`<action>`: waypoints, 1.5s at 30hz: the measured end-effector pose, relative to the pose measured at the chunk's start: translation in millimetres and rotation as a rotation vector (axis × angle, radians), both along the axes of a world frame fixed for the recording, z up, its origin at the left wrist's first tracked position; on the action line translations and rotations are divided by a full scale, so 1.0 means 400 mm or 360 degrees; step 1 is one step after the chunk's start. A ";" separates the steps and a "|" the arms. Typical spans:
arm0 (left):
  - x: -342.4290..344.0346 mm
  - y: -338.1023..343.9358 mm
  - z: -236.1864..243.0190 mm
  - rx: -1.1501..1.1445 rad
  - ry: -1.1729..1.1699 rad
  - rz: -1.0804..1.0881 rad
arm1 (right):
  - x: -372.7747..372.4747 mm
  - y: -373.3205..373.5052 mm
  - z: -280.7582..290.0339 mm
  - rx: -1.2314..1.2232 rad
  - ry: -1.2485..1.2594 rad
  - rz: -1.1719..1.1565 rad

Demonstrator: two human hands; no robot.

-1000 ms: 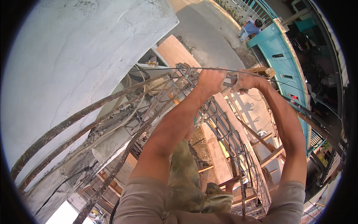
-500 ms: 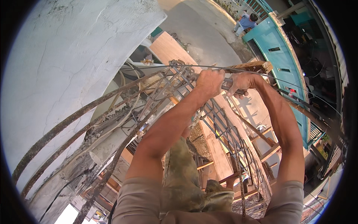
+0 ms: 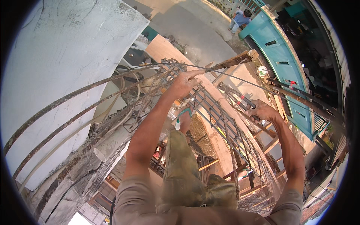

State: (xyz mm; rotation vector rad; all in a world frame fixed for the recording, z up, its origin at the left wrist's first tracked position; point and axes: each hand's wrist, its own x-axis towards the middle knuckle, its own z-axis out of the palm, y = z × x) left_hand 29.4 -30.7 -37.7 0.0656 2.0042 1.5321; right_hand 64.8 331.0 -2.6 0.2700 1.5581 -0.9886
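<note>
My left hand [image 3: 184, 84] is at the upper end of a steel rebar cage [image 3: 210, 108], index finger stretched out to the right just below a thin dark cable [image 3: 232, 78], other fingers partly bent. My right hand [image 3: 259, 111] is closed on a long-handled cutting tool [image 3: 236, 98] with dark, red-marked handles, whose head points up and left. A sandalled foot [image 3: 183, 122] shows beside the cage, below my left hand.
A cracked white wall [image 3: 60, 56] fills the left, crossed by long rusty bars [image 3: 60, 97]. Plywood boards [image 3: 161, 48] and timber framing [image 3: 238, 60] surround the cage. Beyond are a paved path [image 3: 187, 30], a seated person [image 3: 237, 21], a teal gate [image 3: 273, 45] and a bucket [image 3: 261, 71].
My hands were together on the tool. Now my right hand has carried it down and right, and my left hand has let go and moved left. The view has shifted slightly.
</note>
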 end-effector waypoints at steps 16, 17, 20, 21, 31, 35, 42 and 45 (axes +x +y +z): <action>0.847 -0.055 0.725 -0.0378 -0.0767 0.0195 | 0.619 0.312 0.737 0.0284 0.0678 -0.0434; 0.855 -0.084 0.758 -0.0488 -0.0444 0.0227 | 0.673 0.329 0.740 0.0303 0.0611 -0.0480; 0.808 -0.150 0.898 -0.0596 0.0076 0.1109 | 0.863 0.381 0.707 0.0433 0.0641 -0.0649; 0.782 -0.175 0.953 -0.0716 0.0316 0.1185 | 0.887 0.367 0.729 0.0308 0.0635 -0.0718; 0.572 -0.278 1.444 -0.0659 0.1452 0.1314 | 1.225 0.393 0.731 0.0473 0.0592 -0.0822; 0.340 -0.324 1.501 -0.1113 0.1577 0.1244 | 1.223 0.345 0.895 0.0465 0.0550 -0.1045; 0.083 -0.794 1.286 -0.1971 0.1073 0.0973 | 1.354 0.381 0.912 0.0744 0.0614 -0.1199; 0.000 -0.704 1.242 -0.2161 0.0938 0.0986 | 1.444 0.374 0.953 0.0888 0.0487 -0.1329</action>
